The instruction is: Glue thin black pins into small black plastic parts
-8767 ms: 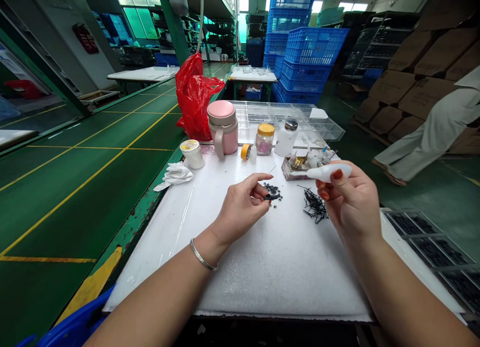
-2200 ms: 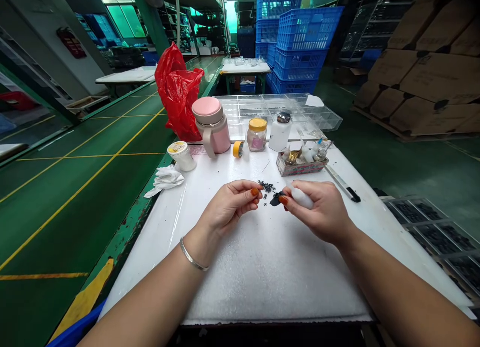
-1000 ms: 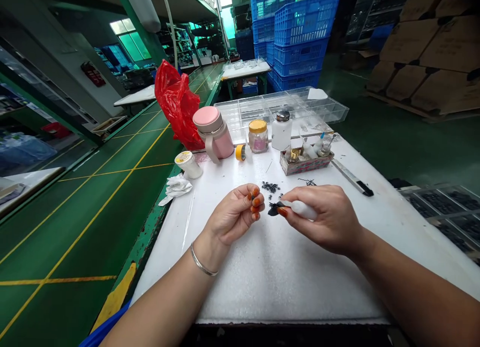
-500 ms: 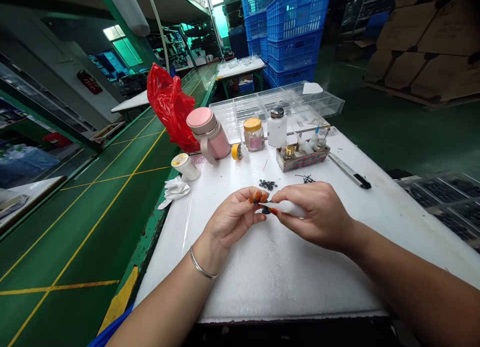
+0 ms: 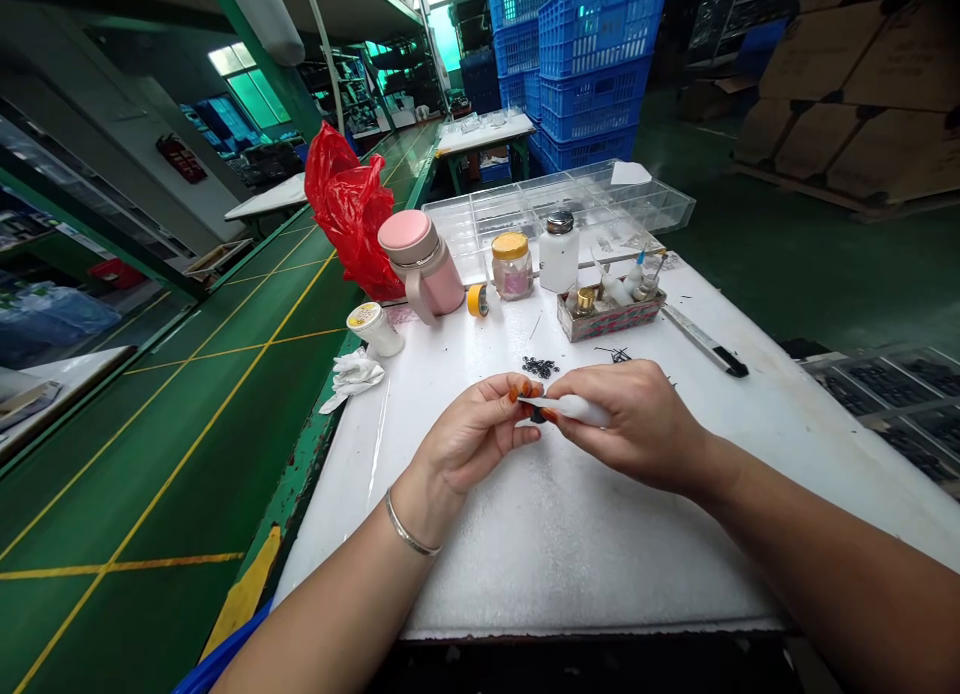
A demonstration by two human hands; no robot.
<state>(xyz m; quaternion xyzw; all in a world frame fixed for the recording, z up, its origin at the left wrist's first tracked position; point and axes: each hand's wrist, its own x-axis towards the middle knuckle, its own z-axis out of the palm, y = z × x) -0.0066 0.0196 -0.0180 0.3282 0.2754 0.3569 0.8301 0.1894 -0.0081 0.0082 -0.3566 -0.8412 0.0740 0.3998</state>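
Note:
My right hand is closed around a small white squeeze bottle with a tapered nozzle. The nozzle points left, to the fingertips of my left hand. Those fingers pinch a small black part, mostly hidden behind fingers and nozzle, so its kind does not show. Orange finger covers sit on some fingertips of both hands. Just beyond the hands lies a pile of small black rings. To its right, thin black pins are scattered, partly behind my right hand.
A pink mug, yellow tape roll, lidded jar and white bottle stand at the back. Right of them are a box of small bottles and a utility knife. A white glove lies left, before a clear compartment tray.
The nozzle has shifted slightly at the left fingertips, and both hands keep their grip. The whole view has moved a little.

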